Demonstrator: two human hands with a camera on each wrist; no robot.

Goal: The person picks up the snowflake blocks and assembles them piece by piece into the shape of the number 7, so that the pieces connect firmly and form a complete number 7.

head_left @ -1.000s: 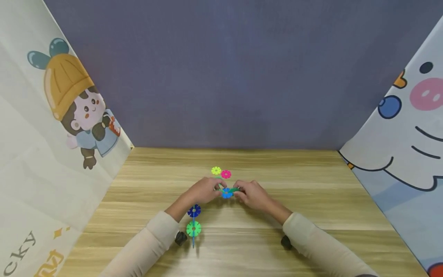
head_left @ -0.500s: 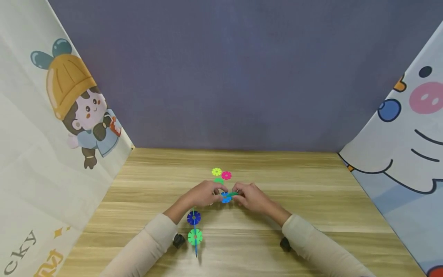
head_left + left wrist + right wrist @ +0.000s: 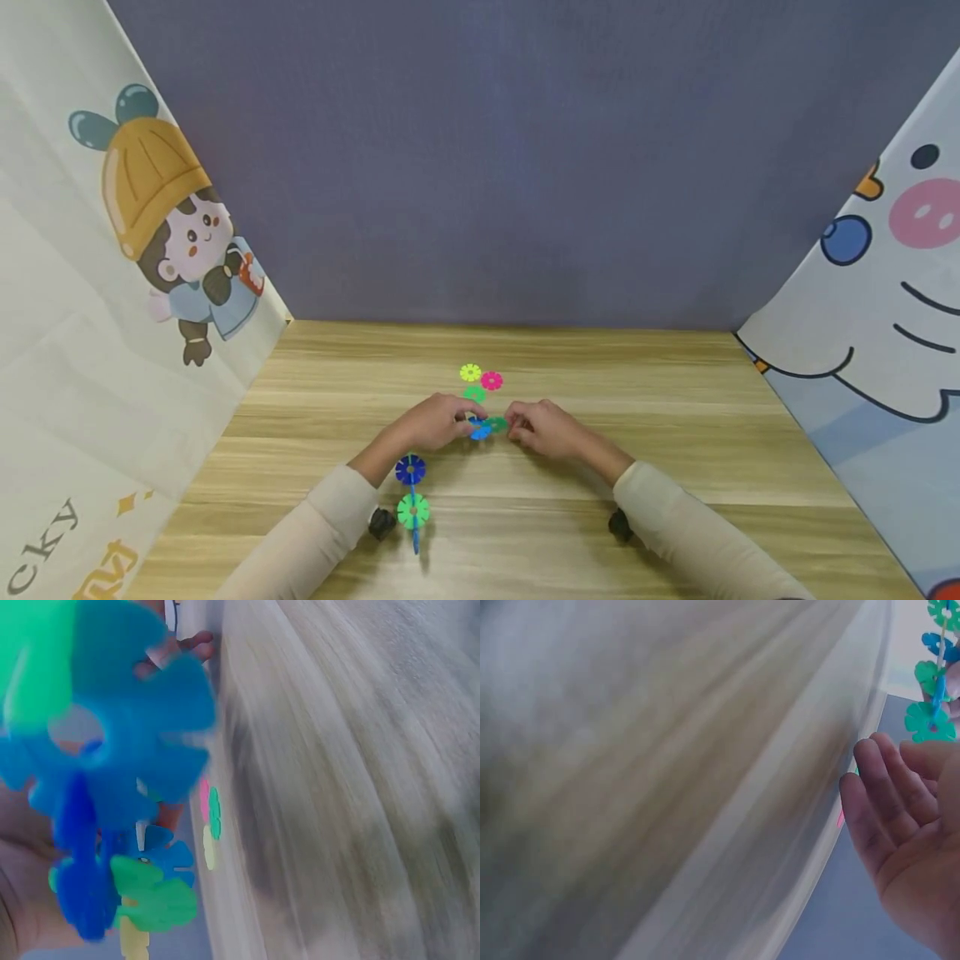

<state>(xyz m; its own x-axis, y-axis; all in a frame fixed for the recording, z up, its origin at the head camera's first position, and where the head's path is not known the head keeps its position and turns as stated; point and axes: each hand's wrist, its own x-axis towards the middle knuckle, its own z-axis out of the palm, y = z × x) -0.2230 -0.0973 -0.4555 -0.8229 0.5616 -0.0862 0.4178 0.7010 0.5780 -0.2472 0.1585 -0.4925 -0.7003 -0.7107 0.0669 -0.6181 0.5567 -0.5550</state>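
Since the earlier frames, the assembled chain of snowflake discs [image 3: 412,500] held by the left hand has shifted slightly left and toward the person, and the two hands have drawn a little apart, exposing a green disc [image 3: 474,392] flat on the counter [image 3: 675,433] behind them. The left hand [image 3: 435,423] has its grip clenched on the far end of the chain, pinching a light-blue disc [image 3: 480,429] between fingertips and thumb; the chain runs from that disc back under the wrist toward the person, with a dark-blue disc [image 3: 409,470] and a bright green disc [image 3: 413,510] standing on edge above the counter near the left sleeve. The right hand [image 3: 543,429] is just beside the left, its fingers curled at a dark-green disc [image 3: 498,424] that touches the light-blue disc; the head view does not resolve whether the dark-green disc is pinched or only touched, and in the right wrist view the fingers [image 3: 889,802] appear fairly straight, so the state of that grip cannot be determined. Beyond the hands, a yellow disc [image 3: 470,372] and a pink disc [image 3: 491,381] lie flat, touching each other, near the green disc. Printed cartoon cloths border the counter on both sides, with a grey-purple backdrop behind.
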